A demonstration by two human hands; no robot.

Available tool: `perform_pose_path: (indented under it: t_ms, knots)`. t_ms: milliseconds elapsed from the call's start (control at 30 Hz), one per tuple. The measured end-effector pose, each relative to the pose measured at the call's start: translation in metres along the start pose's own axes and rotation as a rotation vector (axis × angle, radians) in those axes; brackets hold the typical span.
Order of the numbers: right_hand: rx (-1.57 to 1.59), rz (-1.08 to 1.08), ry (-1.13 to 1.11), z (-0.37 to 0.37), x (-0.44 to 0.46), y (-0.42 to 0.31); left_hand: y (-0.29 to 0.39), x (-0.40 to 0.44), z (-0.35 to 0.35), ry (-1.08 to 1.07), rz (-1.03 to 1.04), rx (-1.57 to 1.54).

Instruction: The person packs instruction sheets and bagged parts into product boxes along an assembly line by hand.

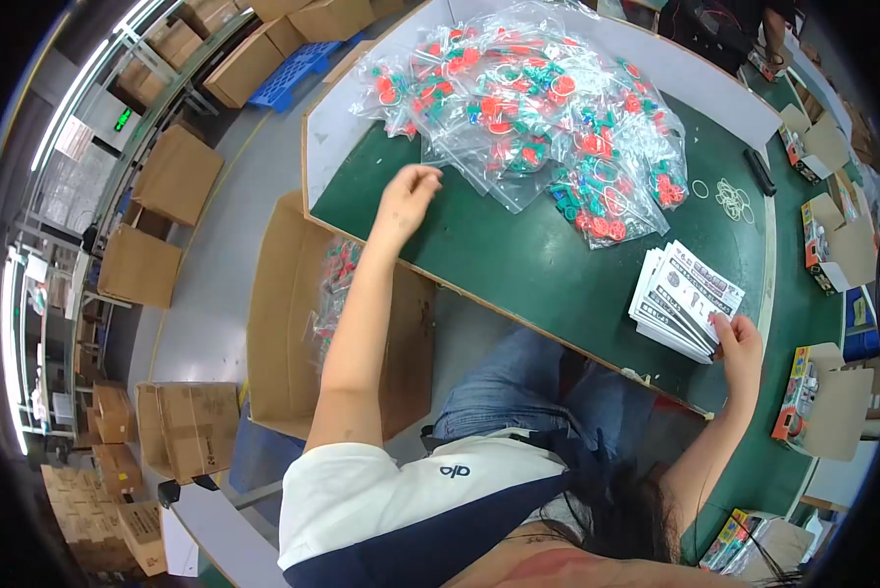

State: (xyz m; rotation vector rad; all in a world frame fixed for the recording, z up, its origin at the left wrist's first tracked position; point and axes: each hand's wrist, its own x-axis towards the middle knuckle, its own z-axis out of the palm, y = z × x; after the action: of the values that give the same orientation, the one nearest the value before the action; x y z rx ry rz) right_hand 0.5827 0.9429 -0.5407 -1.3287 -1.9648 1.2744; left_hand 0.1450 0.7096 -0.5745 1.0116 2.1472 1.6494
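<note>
My left hand (408, 204) is over the near left part of the green table, just short of a pile of clear plastic bags (518, 108). Its fingers are curled together; whether anything is between them is hidden. The bags contain red, green and blue plastic pieces. On the right, my right hand (739, 345) pinches the lower right corner of a printed leaflet (695, 284), black on white. That leaflet lies on top of a fanned stack of similar sheets.
Pale rubber bands (732, 200) and a black stapler-like object (759, 172) lie at the table's right. An open cardboard box (273, 343) with bagged pieces stands below my left arm. Opened packages (803, 392) line the right-hand bench. Another person (719, 29) is at the top right.
</note>
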Motion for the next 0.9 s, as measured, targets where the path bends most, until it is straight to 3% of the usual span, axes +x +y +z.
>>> perform_pose_path:
  t_ms: [33, 100, 167, 267, 367, 433, 500, 533, 600, 667, 800, 900]
  knots:
    - [-0.022, 0.004, 0.0, -0.001, -0.001, -0.001, -0.002, 0.009, -0.001, 0.0, 0.007, -0.001]
    - [-0.043, 0.004, 0.01, -0.004, -0.005, -0.005, -0.002, 0.023, 0.001, 0.038, -0.06, 0.296]
    - [-0.306, 0.014, 0.129, -0.002, -0.017, -0.02, 0.009, 0.028, 0.008, 0.06, -0.074, 0.441]
    - [-0.472, -0.016, 0.228, 0.002, -0.025, -0.031, 0.037, 0.018, 0.031, -0.017, -0.288, 0.754]
    - [-0.583, -0.062, 0.276, 0.001, -0.034, -0.033, 0.035, 0.027, 0.044, 0.075, -0.298, 0.694]
    - [-0.474, -0.061, 0.281, 0.0, -0.041, -0.034, 0.018, 0.032, 0.055, 0.114, -0.309, 0.655]
    - [-0.414, -0.071, 0.294, 0.001, -0.043, -0.029, -0.008, 0.043, 0.057, 0.278, -0.203, 0.449]
    - [-0.224, -0.171, 0.343, 0.003, -0.044, -0.022, -0.009, 0.047, 0.058, 0.358, -0.148, 0.346]
    - [0.162, -0.37, 0.429, 0.006, -0.045, -0.01, 0.023, 0.046, 0.061, 0.401, -0.007, 0.299]
    - [0.19, -0.392, 0.449, 0.001, -0.047, -0.001, 0.065, 0.034, 0.059, 0.475, 0.237, 0.213]
    - [0.315, -0.47, 0.43, -0.006, -0.057, 0.007, 0.15, 0.029, 0.051, 0.359, 0.394, 0.376]
    - [0.468, -0.548, 0.33, -0.002, -0.076, -0.009, 0.21, 0.006, 0.05, 0.266, 0.464, 0.183]
